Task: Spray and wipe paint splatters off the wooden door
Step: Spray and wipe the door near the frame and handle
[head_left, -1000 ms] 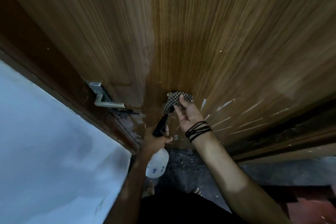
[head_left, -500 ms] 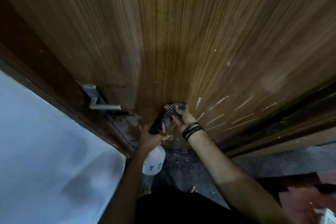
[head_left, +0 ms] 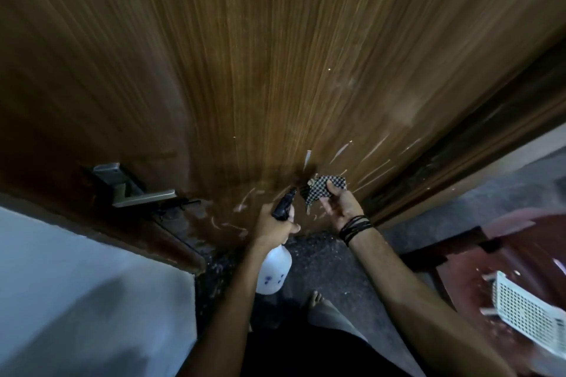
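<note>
- Hanging far to the left of both hands, the metal door handle (head_left: 134, 190) juts from the wooden door (head_left: 275, 70); the view has dropped and swung right since a second ago, so it now sits further left and lower.
- Between the handle and the left hand, pale paint smears (head_left: 245, 203) remain on the low part of the door, which looks dark and damp around them.
- The left hand (head_left: 275, 228) grips the spray bottle (head_left: 274, 269) by its neck, fingers curled round the black trigger head, nozzle aimed up at the door just beside the cloth; the grip has not altered over the last second.
- The right hand (head_left: 340, 205) pinches the checkered cloth (head_left: 321, 190) with curled fingers. A second ago it pressed the cloth flat to the wood; now the cloth looks bunched and lifted a little off the surface, though whether it touches is hard to tell.
- My reading: one wiping pass has ended and the nozzle is lined up for a fresh spray on this patch.
- Right of the right hand, long white paint streaks (head_left: 367, 159) fan out untouched, so much of the job is left.
- Far right, newly in view, a white perforated basket (head_left: 526, 312) rests on a reddish-brown chair (head_left: 477, 260).
</note>
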`<state>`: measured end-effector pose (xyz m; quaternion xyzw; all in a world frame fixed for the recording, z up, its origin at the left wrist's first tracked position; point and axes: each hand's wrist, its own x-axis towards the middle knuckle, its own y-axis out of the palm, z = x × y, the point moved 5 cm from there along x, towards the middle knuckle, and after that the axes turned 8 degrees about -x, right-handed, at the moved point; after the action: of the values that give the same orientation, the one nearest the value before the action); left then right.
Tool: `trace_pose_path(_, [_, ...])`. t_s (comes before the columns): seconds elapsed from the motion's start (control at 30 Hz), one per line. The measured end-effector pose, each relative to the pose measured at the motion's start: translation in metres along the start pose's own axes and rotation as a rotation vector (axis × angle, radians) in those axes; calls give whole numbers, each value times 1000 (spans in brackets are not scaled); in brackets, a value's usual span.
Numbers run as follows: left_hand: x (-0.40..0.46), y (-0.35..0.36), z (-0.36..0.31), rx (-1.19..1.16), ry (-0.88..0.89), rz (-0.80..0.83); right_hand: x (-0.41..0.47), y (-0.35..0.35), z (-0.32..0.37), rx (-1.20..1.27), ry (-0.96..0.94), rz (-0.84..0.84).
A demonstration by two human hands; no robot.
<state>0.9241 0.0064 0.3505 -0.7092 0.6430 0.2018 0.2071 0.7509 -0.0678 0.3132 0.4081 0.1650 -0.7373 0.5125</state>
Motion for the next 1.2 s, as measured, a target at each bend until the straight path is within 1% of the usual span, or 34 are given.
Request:
trace_pose_path(0.1, [-1, 17, 8, 9, -37, 26, 0, -8, -4, -19, 22, 11])
trace_pose_path(0.2, [3, 19, 15, 20, -75, 16, -5, 0, 2, -61, 14, 43])
trace_pose_path(0.27, [6, 22, 11, 14, -88, -23, -10, 13, 17, -124, 2, 116])
trace_pose_path(0.33, [6, 21, 2, 3, -52, -91, -18, 31, 30, -166, -26, 181])
trace_pose_path(0.43, [1, 19, -3, -72, -23, -218, -35, 48, 42, -103, -35, 231])
trace_pose_path(0.5, [-3, 21, -7, -106, -2, -241, -45, 56, 50, -39, -47, 305])
trace_pose_path(0.6, [-8, 24, -7, -177, 47, -242, -50, 64, 57, -16, -87, 403])
trace_pose_path(0.67, [-13, 26, -3, -203, 54, -264, -48, 65, 51, -26, -95, 404])
trace_pose_path(0.7, [-16, 29, -3, -203, 49, -279, -41, 63, 45, -31, -83, 377])
trace_pose_path(0.8, [-22, 39, 2, -245, 47, -367, -19, 52, 24, -48, 78, 243])
trace_pose_path(0.87, [-27, 46, 4, -253, 74, -416, -10, 48, 18, -105, 168, 225])
trace_pose_path(0.93, [-31, 55, 5, -232, 99, -415, -6, 48, 19, -130, 214, 236])
trace_pose_path(1.0, [-34, 63, 5, -198, 115, -397, -10, 52, 24, -118, 232, 298])
trace_pose_path(1.1, [-36, 73, 6, -200, 86, -380, -19, 50, 46, -66, 195, 368])
trace_pose_path(1.2, [-31, 78, 3, -173, 73, -361, -13, 36, 59, 17, 165, 354])
